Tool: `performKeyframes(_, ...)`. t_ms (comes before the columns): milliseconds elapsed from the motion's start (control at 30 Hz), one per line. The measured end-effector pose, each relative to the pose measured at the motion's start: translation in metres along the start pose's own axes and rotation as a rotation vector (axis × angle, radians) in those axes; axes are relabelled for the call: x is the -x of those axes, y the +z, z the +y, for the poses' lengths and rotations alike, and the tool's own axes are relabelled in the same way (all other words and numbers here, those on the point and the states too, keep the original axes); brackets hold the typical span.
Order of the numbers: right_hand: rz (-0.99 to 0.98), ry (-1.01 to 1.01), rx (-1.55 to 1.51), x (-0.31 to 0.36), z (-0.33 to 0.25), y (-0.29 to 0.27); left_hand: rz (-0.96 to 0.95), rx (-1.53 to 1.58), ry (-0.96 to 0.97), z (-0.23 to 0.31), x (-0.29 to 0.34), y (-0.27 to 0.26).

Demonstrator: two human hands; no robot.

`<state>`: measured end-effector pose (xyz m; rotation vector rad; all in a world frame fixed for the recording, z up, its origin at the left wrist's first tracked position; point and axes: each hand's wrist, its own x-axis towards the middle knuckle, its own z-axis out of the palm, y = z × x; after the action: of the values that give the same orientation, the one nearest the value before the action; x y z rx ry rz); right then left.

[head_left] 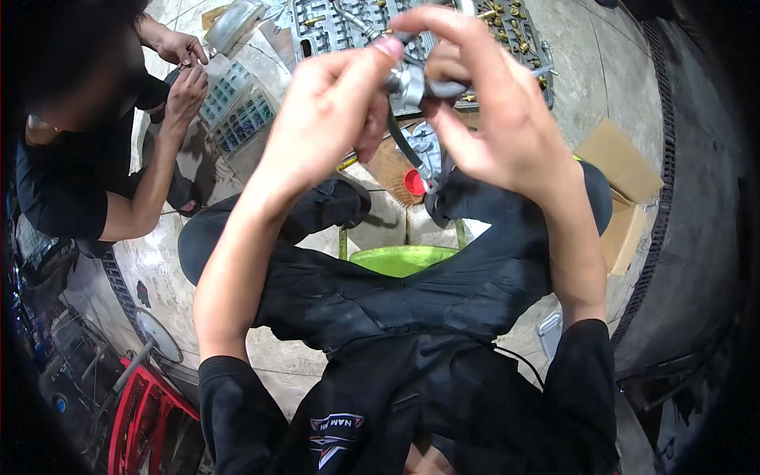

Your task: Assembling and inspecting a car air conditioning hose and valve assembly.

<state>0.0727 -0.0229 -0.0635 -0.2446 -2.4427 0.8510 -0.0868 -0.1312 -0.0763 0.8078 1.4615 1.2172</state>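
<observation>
Both my hands are raised together in front of me around a silvery metal hose fitting [409, 84]. My left hand [336, 103] pinches its left side between thumb and fingers. On the other side, my right hand [495, 103] curls its fingers round a dark grey part joined to the fitting. A black hose [404, 142] hangs below the hands, ending in a metal end piece [431, 184] near my right knee. My fingers hide much of the fitting. Behind the hands lies a grey molded case [317, 36] with brass and metal fittings in it.
At left a co-worker [71, 158] works with both hands close to a compartment box [237, 111] of small parts. A red cap [414, 182] sits on cardboard before me. My green stool [404, 260], an open carton [621, 198] and a red chair [146, 419] stand around.
</observation>
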Motion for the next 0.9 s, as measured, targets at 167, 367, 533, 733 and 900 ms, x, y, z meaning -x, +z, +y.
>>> performKeyframes(167,0.34,-0.352,-0.531,-0.029,0.011,-0.007,0.028,0.214,0.144,-0.046,-0.028,-0.027)
performKeyframes(367,0.383,0.375,0.028,0.01,-0.005,-0.064,-0.237,-1.069,-0.152,-0.214,-0.072,-0.017)
performKeyframes(533,0.518,0.495,0.146,0.023,0.014,-0.074,-0.504,-1.192,-0.271,-0.313,-0.073,0.061)
performKeyframes(733,0.599,0.574,0.31,0.056,0.048,-0.102,-0.527,-1.338,-0.034,-0.366,-0.037,0.113)
performKeyframes(900,0.581,0.674,0.251,0.059,0.046,-0.109,-0.646,-1.334,-0.1,-0.334,-0.045,0.101)
